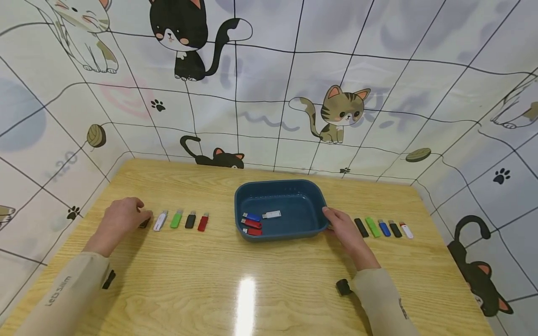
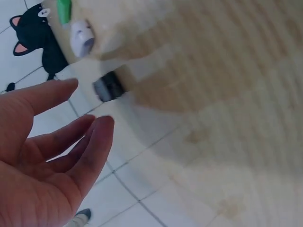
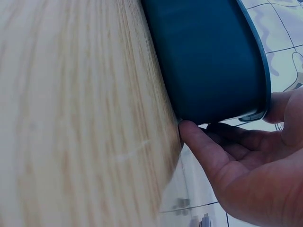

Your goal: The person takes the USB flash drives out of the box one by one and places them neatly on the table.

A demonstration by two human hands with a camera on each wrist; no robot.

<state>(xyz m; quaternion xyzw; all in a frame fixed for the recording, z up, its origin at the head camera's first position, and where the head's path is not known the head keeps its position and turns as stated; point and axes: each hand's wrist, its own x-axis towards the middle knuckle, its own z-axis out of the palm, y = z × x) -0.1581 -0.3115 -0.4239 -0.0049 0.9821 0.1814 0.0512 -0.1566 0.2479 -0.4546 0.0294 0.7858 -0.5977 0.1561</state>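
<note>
My left hand (image 1: 122, 219) hovers at the left end of a row of USB sticks, its thumb and fingers apart around a dark USB stick (image 2: 109, 86) without gripping it. To its right lie a white USB stick (image 1: 160, 221), a green one (image 1: 176, 219), a black one (image 1: 190, 220) and a red one (image 1: 203, 222). A dark blue plastic bin (image 1: 280, 237) stands mid-table. My right hand (image 1: 346, 233) grips its right end, thumb at the rim and fingers low against the wall. Inside the bin are a blue USB stick (image 1: 252, 217), red ones (image 1: 252, 224) and a white one (image 1: 272, 214).
Right of the bin, another row holds a black USB stick (image 1: 361, 227), a green one (image 1: 372, 227), a blue one (image 1: 384, 228), a dark one (image 1: 395, 229) and a white one (image 1: 406, 230). Cat-patterned sheeting (image 1: 269, 112) walls the wooden table (image 1: 189, 280) at the back and sides.
</note>
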